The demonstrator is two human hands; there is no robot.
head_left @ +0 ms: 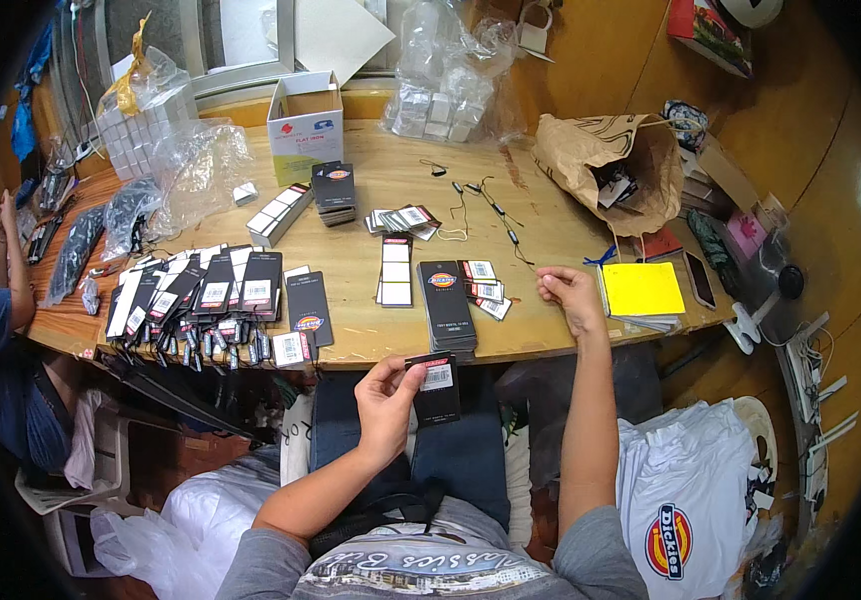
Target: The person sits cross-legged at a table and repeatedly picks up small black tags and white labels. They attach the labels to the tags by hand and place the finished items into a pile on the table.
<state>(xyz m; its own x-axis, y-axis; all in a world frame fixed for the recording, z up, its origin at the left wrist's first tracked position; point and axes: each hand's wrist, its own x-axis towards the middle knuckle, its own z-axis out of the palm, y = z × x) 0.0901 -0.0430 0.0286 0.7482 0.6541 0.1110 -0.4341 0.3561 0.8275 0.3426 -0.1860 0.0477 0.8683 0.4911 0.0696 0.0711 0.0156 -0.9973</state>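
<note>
Above my lap, my left hand (385, 408) pinches a black hang tag (440, 402) with a white barcode sticker near its top. My right hand (575, 298) is over the table's front edge, thumb and fingertips closed at the end of a black tag string (513, 238) that trails away across the wood. Between the hands lies a tall stack of black hang tags (444, 303), with small barcode tags (489, 288) fanned beside it. White sticker labels (396, 272) lie left of that stack. Further left is a heap of strung black tags (213, 292).
A white carton (306, 125), another black tag stack (334, 192) and a brown paper bag (606, 170) stand farther back. At right are a yellow-topped pad (643, 289) and a phone (699, 279). Another person's arm (17, 265) shows at the left edge.
</note>
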